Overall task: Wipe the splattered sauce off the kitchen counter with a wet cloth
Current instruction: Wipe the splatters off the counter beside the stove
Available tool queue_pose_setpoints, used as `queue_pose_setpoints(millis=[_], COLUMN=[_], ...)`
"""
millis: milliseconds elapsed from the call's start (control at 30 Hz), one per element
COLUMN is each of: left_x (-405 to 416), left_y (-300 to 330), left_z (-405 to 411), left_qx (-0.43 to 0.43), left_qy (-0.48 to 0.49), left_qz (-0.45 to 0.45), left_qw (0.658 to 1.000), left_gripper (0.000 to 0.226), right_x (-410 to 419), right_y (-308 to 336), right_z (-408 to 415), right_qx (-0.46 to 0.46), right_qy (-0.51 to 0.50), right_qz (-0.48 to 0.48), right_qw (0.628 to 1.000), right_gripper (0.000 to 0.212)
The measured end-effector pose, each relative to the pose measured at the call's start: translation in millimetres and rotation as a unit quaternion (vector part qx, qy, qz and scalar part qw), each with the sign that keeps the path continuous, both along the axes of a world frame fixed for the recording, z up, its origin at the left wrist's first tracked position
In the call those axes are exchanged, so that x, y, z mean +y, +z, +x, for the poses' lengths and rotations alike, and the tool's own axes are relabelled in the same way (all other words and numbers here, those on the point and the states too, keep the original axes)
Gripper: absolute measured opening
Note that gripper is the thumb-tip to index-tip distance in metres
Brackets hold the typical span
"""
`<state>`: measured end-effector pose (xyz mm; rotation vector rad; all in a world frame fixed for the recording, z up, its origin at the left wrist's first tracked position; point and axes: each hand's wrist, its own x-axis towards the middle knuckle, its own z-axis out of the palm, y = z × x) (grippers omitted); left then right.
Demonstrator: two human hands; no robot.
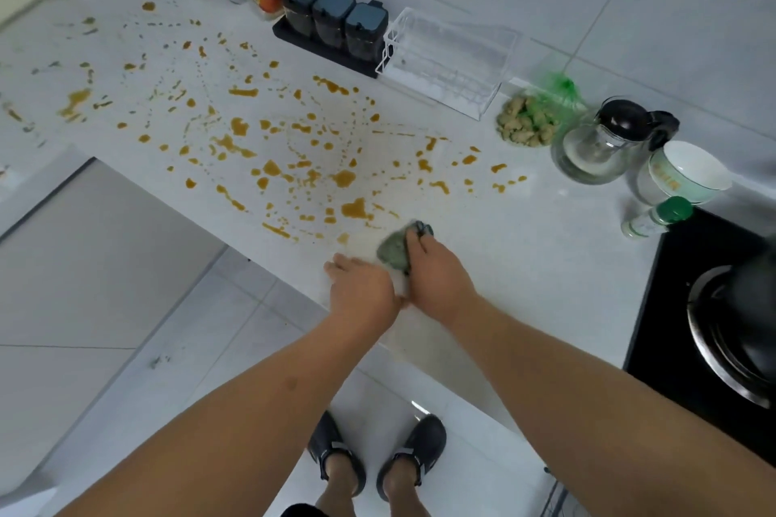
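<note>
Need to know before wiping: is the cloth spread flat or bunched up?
Bunched up: the cloth is a crumpled wad under the right hand, near the counter's front edge.

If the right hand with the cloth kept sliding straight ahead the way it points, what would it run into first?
The right hand, gripping the green cloth, points up and slightly left across the counter. It would probably meet the big sauce blot just ahead first, then more splatter; the clear rack stands far beyond.
</note>
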<state>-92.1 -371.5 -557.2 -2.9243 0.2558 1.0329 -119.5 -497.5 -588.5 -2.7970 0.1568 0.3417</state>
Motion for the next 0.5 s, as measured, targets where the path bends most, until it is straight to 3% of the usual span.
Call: queue_pose_setpoints(millis=[67,167,300,400,500], left_x=[11.6,41.5,85.2,92.9,87.8], left_y=[7.9,7.6,8.6,9.6,9.3], left_z=[-3.3,7.0,33.3,45.8,50.5], left_qx=[0.024,-0.017,-0.045,0.002,0.014], left_qy=[0.028,0.064,0.099,0.104,0.076], left_qz=[-0.039,-0.109,-0.037,0.008,0.029], left_qw=[0.999,0.992,0.993,0.995,0.997], left_gripper=[0.102,0.101,0.120,0.125,0.105], right_x=[-27.9,-81.2,-81.4,-28.1,20.8], right_y=[0.9,5.2,7.4,8.0,14.9], right_z=[-20.3,-36.9,-16.2,18.0,46.7], right_qx=[-0.038,-0.040,0.018,0.055,0.059], right_qy=[-0.062,-0.134,-0.234,-0.165,-0.139], right_qz=[0.016,-0.058,-0.108,-0.153,-0.117], right_qw=[0.997,0.989,0.966,0.973,0.982], right_gripper=[0.070,0.049,0.035,0.036,0.034])
